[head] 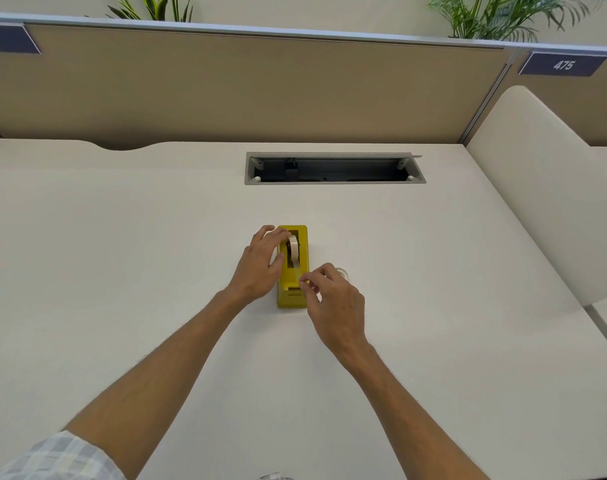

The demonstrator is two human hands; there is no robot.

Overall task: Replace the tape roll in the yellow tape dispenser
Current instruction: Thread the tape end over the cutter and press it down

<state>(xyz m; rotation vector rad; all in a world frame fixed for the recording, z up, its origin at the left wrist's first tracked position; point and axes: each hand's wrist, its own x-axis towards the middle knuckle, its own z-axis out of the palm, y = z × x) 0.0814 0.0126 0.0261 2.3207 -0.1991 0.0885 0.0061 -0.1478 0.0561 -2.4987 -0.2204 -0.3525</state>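
**Both hands on the yellow dispenser**

We're looking down at the yellow tape dispenser, standing upright mid-bench, cutter end towards us. A tape roll sits on edge in its slot. Our left hand rests against the dispenser's left side, fingers loosely spread and reaching over the top edge beside the roll, thumb along the wall; nothing is clamped there. Our right hand hovers at the cutter end, thumb and forefinger pinched together just above the blade; whether they hold a tape end, we cannot tell. Behind the right hand's knuckles a second roll peeks out on the bench, mostly hidden. The cable tray lies open beyond.
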